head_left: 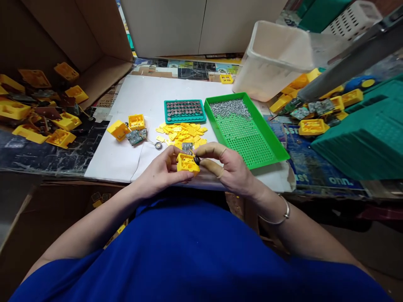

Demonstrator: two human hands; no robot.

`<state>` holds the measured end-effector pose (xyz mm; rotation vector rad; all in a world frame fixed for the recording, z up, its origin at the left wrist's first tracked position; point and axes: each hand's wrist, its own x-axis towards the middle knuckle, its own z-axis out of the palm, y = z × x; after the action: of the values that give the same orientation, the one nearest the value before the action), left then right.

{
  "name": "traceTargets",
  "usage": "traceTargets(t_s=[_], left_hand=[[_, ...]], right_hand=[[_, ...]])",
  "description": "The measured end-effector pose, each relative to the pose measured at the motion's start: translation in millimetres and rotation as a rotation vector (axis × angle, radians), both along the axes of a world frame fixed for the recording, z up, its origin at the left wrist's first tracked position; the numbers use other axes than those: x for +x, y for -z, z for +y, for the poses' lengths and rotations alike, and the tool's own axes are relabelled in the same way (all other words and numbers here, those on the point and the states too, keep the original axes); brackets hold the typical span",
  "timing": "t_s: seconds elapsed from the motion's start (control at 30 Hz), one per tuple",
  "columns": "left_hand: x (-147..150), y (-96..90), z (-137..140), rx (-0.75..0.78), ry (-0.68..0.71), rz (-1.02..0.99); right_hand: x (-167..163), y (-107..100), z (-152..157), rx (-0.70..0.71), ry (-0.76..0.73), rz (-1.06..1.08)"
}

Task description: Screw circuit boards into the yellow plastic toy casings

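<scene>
My left hand (162, 167) is closed around a small yellow plastic housing (188, 164), its hollow side facing up. Pinched between the thumb and fingers of my right hand (231, 167) is a small round black speaker (197, 160), held at the housing's right edge. Finger covers sit on my right thumb and forefinger. A circuit board (187, 147) shows just beyond the housing; its wiring is too small to follow. Behind it lies a pile of flat yellow plastic pieces (185, 133). To the left rest another opened yellow housing (118, 130), a circuit board (137, 136) and a round speaker (158, 145) on a wire.
A teal tray (184, 119) holds rows of button cells. Beside it, a green perforated tray (267, 142) contains many small screws (231, 109). A clear plastic bin (267, 67) stands behind. At right hangs an electric screwdriver (340, 63); at left, a cardboard box (107, 69) stands near more yellow housings.
</scene>
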<state>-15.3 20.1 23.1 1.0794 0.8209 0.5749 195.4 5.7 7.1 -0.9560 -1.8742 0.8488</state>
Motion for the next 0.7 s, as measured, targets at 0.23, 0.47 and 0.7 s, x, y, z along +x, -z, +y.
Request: traceTargets(t_s=[0.23, 0.47, 0.7], left_hand=[[1, 4.9, -3, 0.097, 0.033, -0.012], [4, 6.9, -4, 0.059, 0.081, -0.105], [8, 8.6, 5, -0.082, -0.104, -0.22]], right_hand=[[6, -11, 9, 0.341, -0.106, -0.416], [5, -27, 11, 0.289, -0.177, -0.554], [7, -26, 11, 0.277, -0.152, -0.285]])
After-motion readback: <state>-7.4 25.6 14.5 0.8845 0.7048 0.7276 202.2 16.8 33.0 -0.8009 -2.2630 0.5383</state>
